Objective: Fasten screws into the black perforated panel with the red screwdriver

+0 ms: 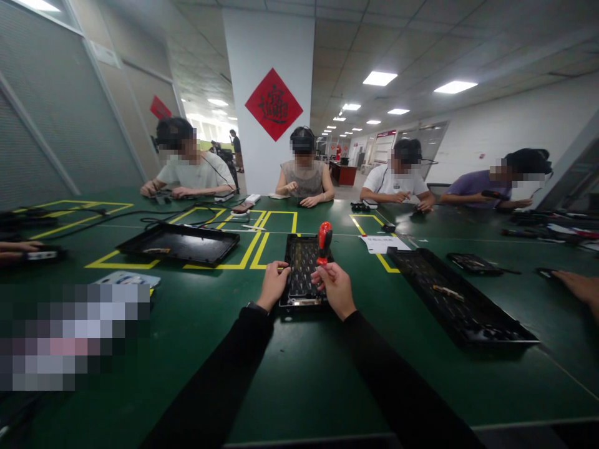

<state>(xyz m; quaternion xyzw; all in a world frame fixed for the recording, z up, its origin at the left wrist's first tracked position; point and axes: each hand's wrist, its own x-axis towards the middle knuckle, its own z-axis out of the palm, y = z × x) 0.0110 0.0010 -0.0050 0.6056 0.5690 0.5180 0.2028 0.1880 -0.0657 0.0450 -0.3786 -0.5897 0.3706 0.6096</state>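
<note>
Gripping a screwdriver [324, 242], the right hand [333, 285] works above the green table [299, 380].

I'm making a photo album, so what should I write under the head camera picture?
Right hand steadies a red-and-black screwdriver over a black tray on a green table.

The tabletop [299, 362] was dark green, marked with yellow tape lines [276, 213] at centre and left. At the middle, the screwdriver handle [324, 243] was red with black (glossy, too). The trays [185, 243] were black, and so were the sleeves [397, 374] at the bottom. At upper centre, a red diamond [274, 105] bore black characters on a white pillar [234, 75]. A shirt [475, 185] at right was purple.
</note>
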